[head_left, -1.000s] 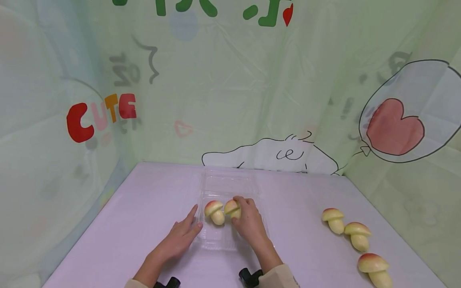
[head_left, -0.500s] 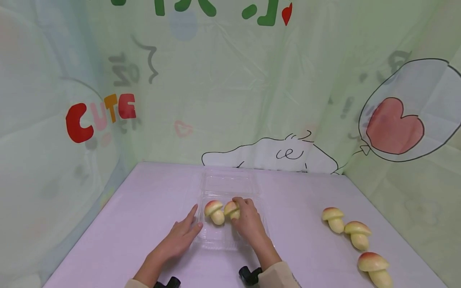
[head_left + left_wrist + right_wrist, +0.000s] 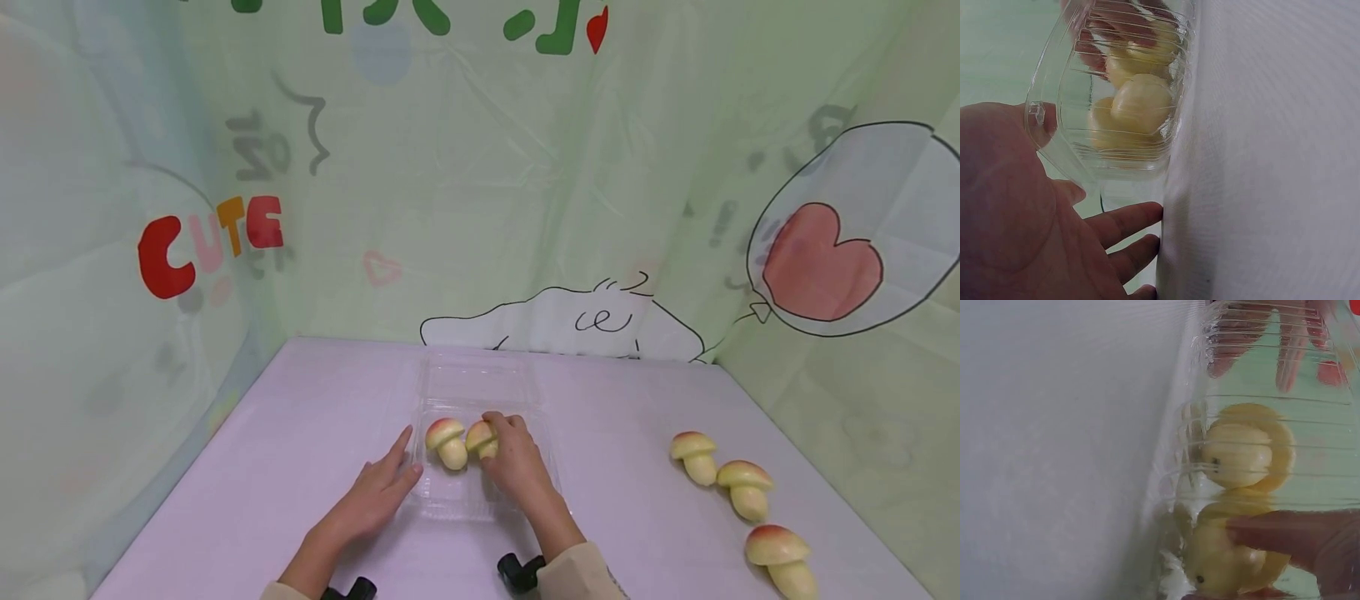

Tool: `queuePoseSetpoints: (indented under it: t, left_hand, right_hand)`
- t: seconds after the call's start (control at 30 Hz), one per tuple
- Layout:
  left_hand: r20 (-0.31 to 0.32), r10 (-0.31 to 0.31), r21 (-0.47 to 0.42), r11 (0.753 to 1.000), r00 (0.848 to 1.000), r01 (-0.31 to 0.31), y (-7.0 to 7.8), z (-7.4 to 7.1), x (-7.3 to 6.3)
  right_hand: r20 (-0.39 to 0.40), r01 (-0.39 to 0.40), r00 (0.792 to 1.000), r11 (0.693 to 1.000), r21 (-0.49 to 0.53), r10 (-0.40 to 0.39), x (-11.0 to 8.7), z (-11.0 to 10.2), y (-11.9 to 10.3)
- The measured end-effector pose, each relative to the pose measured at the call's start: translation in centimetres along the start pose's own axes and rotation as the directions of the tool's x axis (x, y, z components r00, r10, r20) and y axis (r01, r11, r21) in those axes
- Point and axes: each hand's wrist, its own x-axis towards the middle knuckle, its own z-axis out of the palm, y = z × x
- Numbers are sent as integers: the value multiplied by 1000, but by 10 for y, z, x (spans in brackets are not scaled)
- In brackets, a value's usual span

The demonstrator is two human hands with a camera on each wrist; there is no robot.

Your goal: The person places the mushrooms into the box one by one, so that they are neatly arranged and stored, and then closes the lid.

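An open clear plastic box (image 3: 450,502) lies on the table, its lid (image 3: 476,379) folded back at the far side. Inside, on the left, sits a toy mushroom (image 3: 447,443) with a yellow cap blushed red. Beside it, my right hand (image 3: 520,458) holds a second toy mushroom (image 3: 482,437) between thumb and fingers, partly covering it. Through the ribbed wall in the right wrist view, the thumb (image 3: 1285,534) presses on that mushroom's stem. My left hand (image 3: 378,492) rests at the box's left edge, fingers extended. In the left wrist view its thumb side touches the rim (image 3: 1038,119).
To the right on the pale table (image 3: 615,500) lie three more toy mushrooms: a far one (image 3: 694,458), a middle one (image 3: 746,490) and a near one (image 3: 780,558). A printed curtain (image 3: 480,208) borders the table at the back and sides.
My right hand and the toy mushroom it holds have edged very slightly left. The left hand, the box and the other mushrooms stay where they were.
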Motion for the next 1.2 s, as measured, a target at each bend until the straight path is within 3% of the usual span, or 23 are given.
queuePoseSetpoints:
  t: [0.57,0.9,1.2]
  left_hand:
    - [9,-3,2,1000,1000,3,2,0,0]
    - [9,-7,4,1000,1000,7,2,0,0]
    - [6,-13,11,1000,1000,13,3,-1,0]
  right_hand:
    - [-3,21,1000,997,-73,-21,-3,0,1]
    - [-19,36,999,997,-75,-38,-5,-2,-1]
    - [-17,-6,1000,999,-31,5,-5,-10,0]
